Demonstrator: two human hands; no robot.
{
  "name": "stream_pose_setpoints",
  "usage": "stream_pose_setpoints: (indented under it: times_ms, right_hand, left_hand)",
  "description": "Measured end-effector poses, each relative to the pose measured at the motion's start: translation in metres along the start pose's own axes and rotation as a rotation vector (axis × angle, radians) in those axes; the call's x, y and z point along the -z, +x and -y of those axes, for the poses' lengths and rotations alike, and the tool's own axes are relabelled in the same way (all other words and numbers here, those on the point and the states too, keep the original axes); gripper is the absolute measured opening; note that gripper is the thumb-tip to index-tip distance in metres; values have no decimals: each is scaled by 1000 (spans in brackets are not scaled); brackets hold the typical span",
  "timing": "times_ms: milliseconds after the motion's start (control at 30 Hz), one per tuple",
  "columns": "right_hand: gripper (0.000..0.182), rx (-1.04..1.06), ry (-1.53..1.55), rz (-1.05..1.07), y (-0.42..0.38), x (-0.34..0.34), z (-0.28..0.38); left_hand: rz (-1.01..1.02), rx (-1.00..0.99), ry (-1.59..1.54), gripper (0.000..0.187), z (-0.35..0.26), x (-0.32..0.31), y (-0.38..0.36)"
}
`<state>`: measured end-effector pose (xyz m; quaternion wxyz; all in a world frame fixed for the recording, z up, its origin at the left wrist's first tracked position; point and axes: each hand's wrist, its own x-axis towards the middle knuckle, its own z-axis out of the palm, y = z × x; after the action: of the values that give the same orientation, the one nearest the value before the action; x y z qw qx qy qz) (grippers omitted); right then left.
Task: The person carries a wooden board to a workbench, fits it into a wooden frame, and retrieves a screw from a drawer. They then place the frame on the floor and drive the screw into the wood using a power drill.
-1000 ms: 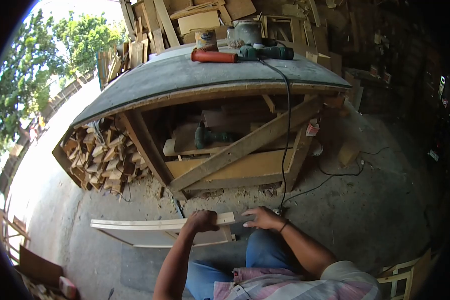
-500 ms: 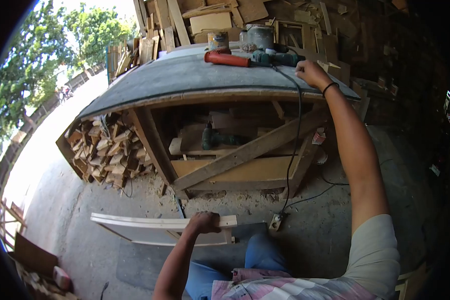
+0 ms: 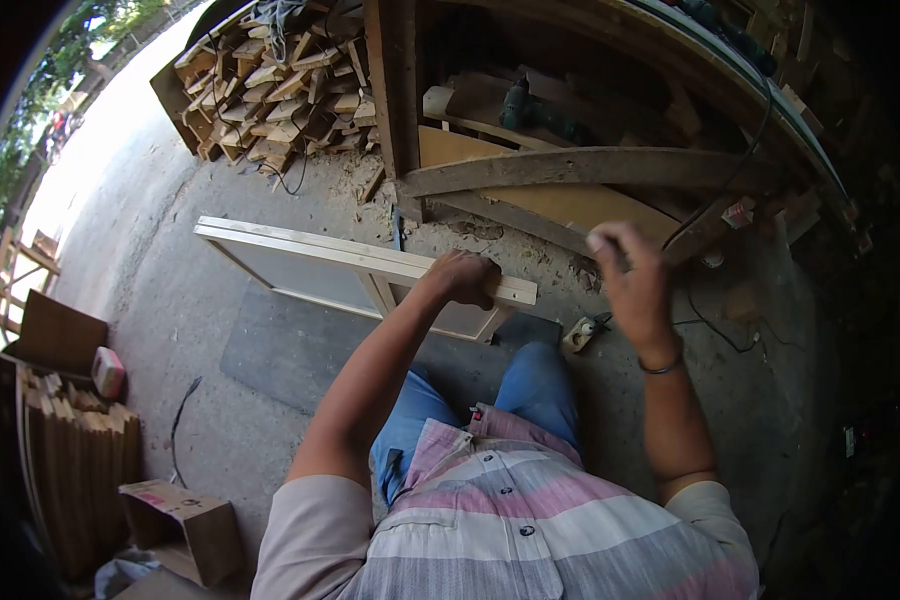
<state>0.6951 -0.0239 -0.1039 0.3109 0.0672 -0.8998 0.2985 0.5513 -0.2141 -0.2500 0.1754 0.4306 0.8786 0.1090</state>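
A pale wooden frame point(image 3: 315, 245) with grey panels stands on its long edge over a dark mat on the floor, in front of my knees. My left hand point(image 3: 463, 277) is wrapped over its top rail near the right end. To the right of the frame, my right hand point(image 3: 635, 290) is raised in the air with its fingers curled and thumb toward them. Whatever it may hold is too small or hidden to make out. A power socket block point(image 3: 578, 334) lies on the floor below and left of that hand.
A wooden workbench point(image 3: 395, 110) with a diagonal brace point(image 3: 590, 170) stands ahead; a green drill point(image 3: 516, 104) lies on its lower shelf. Stacked wood offcuts point(image 3: 280, 95) are at the upper left. A cardboard box point(image 3: 195, 530) and upright boards point(image 3: 80, 450) are at lower left.
My right hand has come off the bench top's edge and down toward the frame. My view has tilted downward. The left hand keeps its grip on the frame's rail.
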Motion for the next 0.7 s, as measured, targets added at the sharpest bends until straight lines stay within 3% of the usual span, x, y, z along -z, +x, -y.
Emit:
stream_pose_setpoints:
  times_ms: [67,133,367,433,700]
  right_hand:
    - [7,-44,92,235,-28,-44,-27]
    - [8,-96,87,341,-50,-75,-48]
    - [7,-65,-63,464,-65,-96,-68]
    - [9,85,-91,462,-59,-92,-64]
    - [10,263,-227,611,-41,-100,-53]
  left_hand:
    - [-13,-1,16,41,-1,5,-2]
    - [-11,-2,21,41,-3,3,-3]
    - [18,13,7,42,-1,0,-1]
    - [19,15,4,42,-1,0,-1]
    - [24,47,10,41,-4,3,-1]
